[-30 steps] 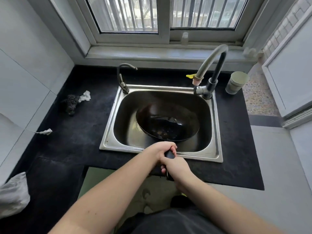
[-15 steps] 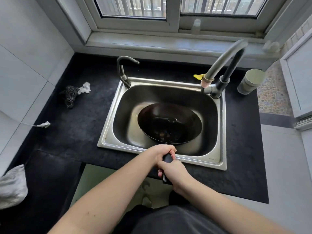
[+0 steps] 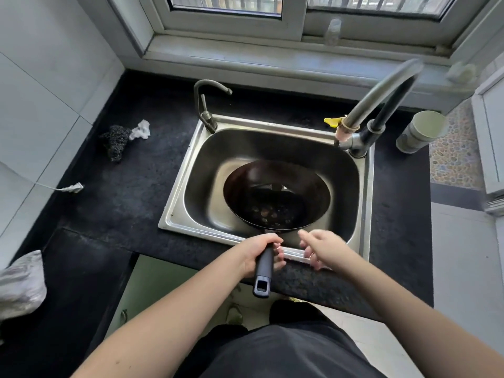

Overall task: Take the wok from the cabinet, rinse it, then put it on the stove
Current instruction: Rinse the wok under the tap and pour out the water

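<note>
Left hand clenched around handle; right hand free, fingers loosely spread.

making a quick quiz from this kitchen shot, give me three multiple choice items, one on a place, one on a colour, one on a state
1. Where is the wok?
A. in the sink
B. on the windowsill
C. on the floor

2. What colour is the small tab by the big tap?
A. red
B. yellow
C. blue

3. What is the right hand doing?
A. gripping the handle
B. open, off the handle
C. turning the tap

Answers: 1 A, its bowl sits inside the basin. 2 B, it is bright yellow. 3 B, only the left hand wraps the handle.
</note>
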{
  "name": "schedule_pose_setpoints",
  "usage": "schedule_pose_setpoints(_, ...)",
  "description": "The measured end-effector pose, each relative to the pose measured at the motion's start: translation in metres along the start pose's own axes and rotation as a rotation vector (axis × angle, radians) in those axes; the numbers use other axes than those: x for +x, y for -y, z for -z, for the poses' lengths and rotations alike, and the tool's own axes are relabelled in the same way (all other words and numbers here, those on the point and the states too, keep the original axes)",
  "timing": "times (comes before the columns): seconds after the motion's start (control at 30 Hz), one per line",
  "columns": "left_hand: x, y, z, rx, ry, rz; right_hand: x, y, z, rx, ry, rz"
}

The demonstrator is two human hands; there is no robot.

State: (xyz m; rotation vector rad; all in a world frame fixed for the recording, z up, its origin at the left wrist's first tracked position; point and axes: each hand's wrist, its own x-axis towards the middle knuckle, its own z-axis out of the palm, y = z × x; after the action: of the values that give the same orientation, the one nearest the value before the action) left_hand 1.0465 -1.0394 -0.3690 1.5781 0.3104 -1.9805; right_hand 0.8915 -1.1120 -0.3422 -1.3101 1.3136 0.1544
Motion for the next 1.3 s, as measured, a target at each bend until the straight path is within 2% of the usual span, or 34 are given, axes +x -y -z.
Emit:
schedule_pose_setpoints(0.13, -0.014, 0.017, 0.003, 0.070, 0.012, 0.009, 0.023, -0.001, 0.024, 0.074, -0.149, 0.033)
schedule_pose_setpoints(0.33, -0.026, 0.038, 0.012, 0.231, -0.014, -0.213, 0.041, 0.008, 0.047, 0.123, -0.339, 0.189)
schedule_pose_setpoints(0.5, -0.026, 0.045, 0.012, 0.373, -0.154, -0.351, 0.048, 0.009, 0.068, -0.108, -0.551, 0.354)
schedule_pose_setpoints(0.63, -0.023, 0.046, 0.008, 0.438, -0.216, -0.376, 0.052, 0.018, 0.081, -0.106, -0.652, 0.432)
schedule_pose_setpoints(0.83, -0.025, 0.045, 0.007, 0.423, -0.236, -0.366, 0.071, 0.046, 0.106, -0.144, -0.620, 0.416)
schedule_pose_setpoints(1.07, -0.027, 0.040, 0.012, 0.318, -0.150, -0.275, 0.086, 0.083, 0.122, -0.290, -0.504, 0.331)
schedule_pose_setpoints(1.3, -0.027, 0.037, 0.020, 0.123, -0.013, -0.087, 0.096, 0.087, 0.123, -0.228, -0.642, 0.488)
